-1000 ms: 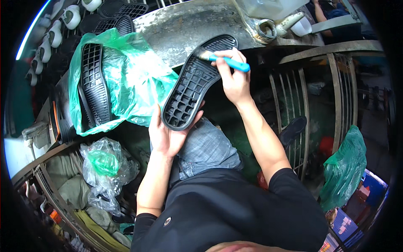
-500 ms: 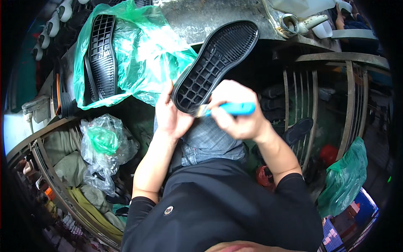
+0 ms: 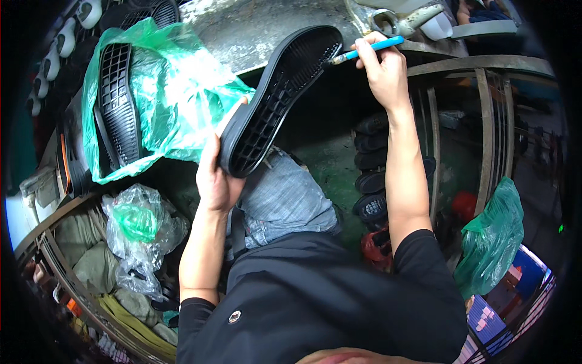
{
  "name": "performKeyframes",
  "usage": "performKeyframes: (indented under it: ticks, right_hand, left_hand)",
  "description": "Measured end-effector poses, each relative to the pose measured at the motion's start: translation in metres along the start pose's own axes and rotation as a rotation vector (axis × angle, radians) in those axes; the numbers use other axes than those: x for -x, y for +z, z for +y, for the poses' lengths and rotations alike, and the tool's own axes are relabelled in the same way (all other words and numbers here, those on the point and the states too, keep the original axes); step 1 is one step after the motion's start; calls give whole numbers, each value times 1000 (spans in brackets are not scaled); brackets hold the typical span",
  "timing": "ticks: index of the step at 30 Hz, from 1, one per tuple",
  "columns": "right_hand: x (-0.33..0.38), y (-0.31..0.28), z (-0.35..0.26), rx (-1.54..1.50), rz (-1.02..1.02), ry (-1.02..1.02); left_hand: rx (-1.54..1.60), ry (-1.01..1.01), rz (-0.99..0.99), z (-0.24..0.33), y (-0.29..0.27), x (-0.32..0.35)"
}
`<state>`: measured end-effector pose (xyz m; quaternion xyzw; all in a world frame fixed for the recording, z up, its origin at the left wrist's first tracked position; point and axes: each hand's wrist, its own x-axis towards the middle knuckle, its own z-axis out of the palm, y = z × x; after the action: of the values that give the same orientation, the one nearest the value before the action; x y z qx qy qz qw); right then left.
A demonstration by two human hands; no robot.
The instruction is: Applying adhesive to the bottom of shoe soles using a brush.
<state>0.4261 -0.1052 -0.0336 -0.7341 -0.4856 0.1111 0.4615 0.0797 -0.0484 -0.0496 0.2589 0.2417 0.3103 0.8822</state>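
Observation:
A black shoe sole (image 3: 279, 91) is tilted up in front of me, its ribbed and gridded hollow side showing. My left hand (image 3: 219, 182) grips it by the near rounded end, thumb and fingers on opposite sides. In my right hand (image 3: 386, 73) is a brush with a blue handle (image 3: 388, 43). Its bristles touch or nearly touch the right rim of the sole close to the far end. Left of the sole, a green plastic bag (image 3: 157, 91) lies spread open, with more black soles (image 3: 118, 103) in it.
A worn grey bench top (image 3: 227, 30) runs along the far side. On its right stand a dirty pot (image 3: 384, 22) and white containers. Metal racks (image 3: 485, 121) flank me, with dark soles (image 3: 370, 182) on the right one. A clear bag (image 3: 142, 242) hangs at left, a green bag (image 3: 494, 236) at right.
The brush has gone from the sole's near end up to its far right rim. My left hand and the sole have shifted left, and the sole has tipped to show its side wall.

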Motion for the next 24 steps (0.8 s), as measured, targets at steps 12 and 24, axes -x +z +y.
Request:
performKeyframes:
  ticks: [12, 24]
  right_hand:
    - [-6, 77, -46, -83, 255, -483]
    - [-47, 144, -19, 288, 358, -385]
  left_hand:
    - [137, 28, -10, 35, 2, -55]
    - [-23, 212, 149, 128, -2, -312]
